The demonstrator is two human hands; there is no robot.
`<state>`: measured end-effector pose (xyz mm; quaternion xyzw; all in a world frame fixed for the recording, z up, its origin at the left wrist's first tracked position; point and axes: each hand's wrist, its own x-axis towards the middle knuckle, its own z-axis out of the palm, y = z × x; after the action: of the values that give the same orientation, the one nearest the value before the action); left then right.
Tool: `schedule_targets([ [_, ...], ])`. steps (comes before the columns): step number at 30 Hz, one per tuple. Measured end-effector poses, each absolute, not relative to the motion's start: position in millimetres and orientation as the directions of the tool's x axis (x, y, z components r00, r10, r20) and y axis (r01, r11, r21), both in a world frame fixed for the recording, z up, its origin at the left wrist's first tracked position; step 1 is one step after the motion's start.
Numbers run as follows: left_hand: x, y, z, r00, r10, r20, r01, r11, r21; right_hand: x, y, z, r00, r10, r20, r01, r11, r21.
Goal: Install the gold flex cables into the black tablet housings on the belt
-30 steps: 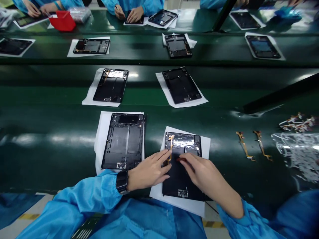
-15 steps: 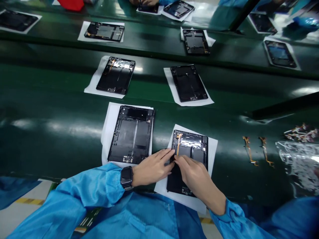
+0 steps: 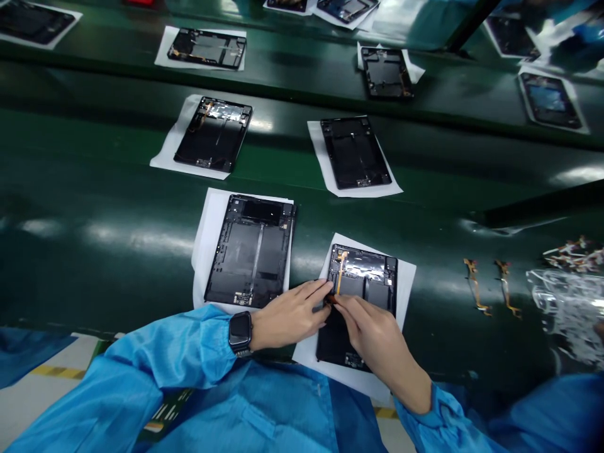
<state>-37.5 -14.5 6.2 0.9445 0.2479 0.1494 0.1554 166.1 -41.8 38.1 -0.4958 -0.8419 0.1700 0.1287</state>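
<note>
Orange ribbon cable [image 3: 340, 274] lies along left side of near-right tablet shell [image 3: 381, 292], long axis running near to far. It sits just far of our right hand [image 3: 375, 333], thumb and forefinger pinching small reddish piece [image 3: 331, 300]; whether piece joins cable, we cannot tell. Left hand [image 3: 292, 318], about equally near, holds fingers slightly spread at shell's left edge. White sheet [image 3: 405, 282] beneath.
</note>
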Motion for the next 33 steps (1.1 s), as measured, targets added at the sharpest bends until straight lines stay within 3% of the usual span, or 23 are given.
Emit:
schedule_targets([
  [5, -36, -16, 5, 0.807, 0.554, 0.206, 0.448, -0.801, 0.398, 155, -39, 41, -0.490, 0.872, 0.005, 0.847, 0.477, -0.235],
  [11, -38, -17, 6, 0.821, 0.534, 0.203, 0.434, -0.814, 0.386, 166, -38, 51, -0.447, 0.894, -0.009, 0.859, 0.426, -0.284],
  [22, -39, -17, 12, 0.857, 0.490, 0.157, 0.423, -0.845, 0.327, 142, -38, 45, -0.436, 0.897, -0.068, 0.891, 0.420, -0.174],
  [25, -46, -9, 31, 0.889, 0.448, 0.094, 0.396, -0.856, 0.331, 149, -36, 45, -0.365, 0.930, -0.054, 0.887, 0.329, -0.323],
  [27, -47, 5, 46, 0.894, 0.444, 0.063, 0.397, -0.849, 0.348, 164, -34, 43, -0.226, 0.974, -0.015, 0.812, 0.180, -0.556],
  [30, -28, 44, 60, 0.835, 0.547, 0.057, 0.506, -0.805, 0.311, 192, -28, 39, 0.065, 0.997, -0.044, 0.430, -0.068, -0.900],
  [33, 12, 89, 53, 0.767, 0.641, 0.040, 0.610, -0.747, 0.266, 214, -17, 36, 0.233, 0.958, -0.166, -0.012, -0.168, -0.986],
])
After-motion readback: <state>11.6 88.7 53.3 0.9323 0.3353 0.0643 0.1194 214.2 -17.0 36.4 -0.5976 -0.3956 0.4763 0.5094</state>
